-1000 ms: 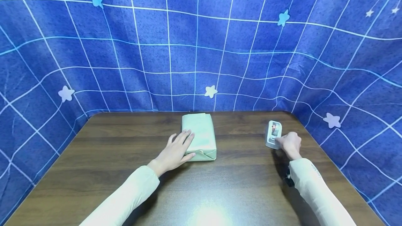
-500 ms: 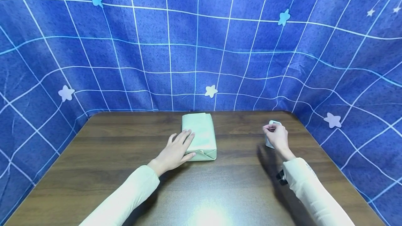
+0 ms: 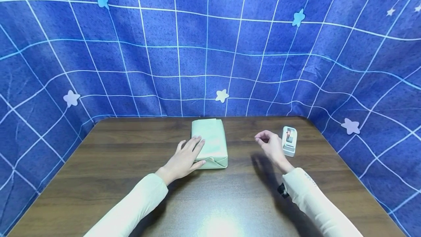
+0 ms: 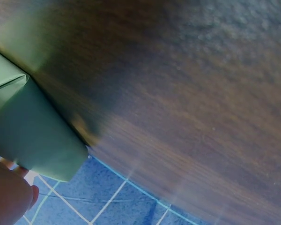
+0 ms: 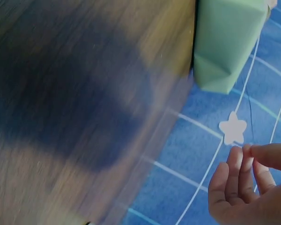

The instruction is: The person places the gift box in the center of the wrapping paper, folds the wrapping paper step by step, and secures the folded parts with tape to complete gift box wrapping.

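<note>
A parcel wrapped in pale green paper [image 3: 212, 138] lies near the table's far edge, its folded end toward me. My left hand [image 3: 184, 156] rests spread on its left side, with the thumb at the near end. To the right, my right hand [image 3: 270, 146] is raised over the table, thumb and forefinger tips pinched together. They seem to hold a thin clear strip like tape, hardly visible; the right wrist view shows the pinching fingers [image 5: 239, 176] close up. Just beyond that hand stands a small white box with a picture window [image 3: 289, 141], resembling a tape dispenser.
The brown wooden table [image 3: 131, 138] fills the lower view. A blue curtain [image 3: 158, 65] with white grid lines and stars hangs along its back and sides. A dark device [image 3: 283, 190] is strapped under the right wrist.
My right hand has moved left from the white box toward the parcel, fingertips still pinched, leaving the box fully in sight. The left hand has stayed on the parcel.
</note>
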